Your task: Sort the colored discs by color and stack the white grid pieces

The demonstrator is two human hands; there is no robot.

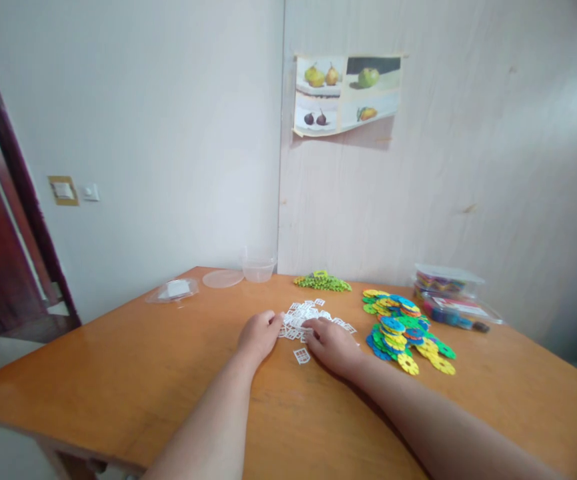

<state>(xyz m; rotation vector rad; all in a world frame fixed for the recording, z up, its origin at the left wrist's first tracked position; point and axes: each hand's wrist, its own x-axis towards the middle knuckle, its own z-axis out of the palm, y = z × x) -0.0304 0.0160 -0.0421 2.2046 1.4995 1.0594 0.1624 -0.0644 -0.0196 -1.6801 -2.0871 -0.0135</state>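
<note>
On the wooden table lies a loose heap of small white plastic window-frame pieces point(298, 319). At the heap's left edge is my left hand point(259, 335), its fingers curled in with the thumb against them; whatever they may hold is hidden. My right hand point(335, 345) rests at the heap's right side, fingers stretched out and touching the white pieces. One single white window piece point(301, 356) lies apart from the heap, between my two hands and closer to me.
Colourful notched discs point(403, 327) are piled to the right. Behind stand green pieces point(322, 282), a clear tub point(259, 267) and a round lid point(223, 278). A clear plastic package point(173, 290) lies left; boxes of coloured items point(451, 300) sit back right, near the wall.
</note>
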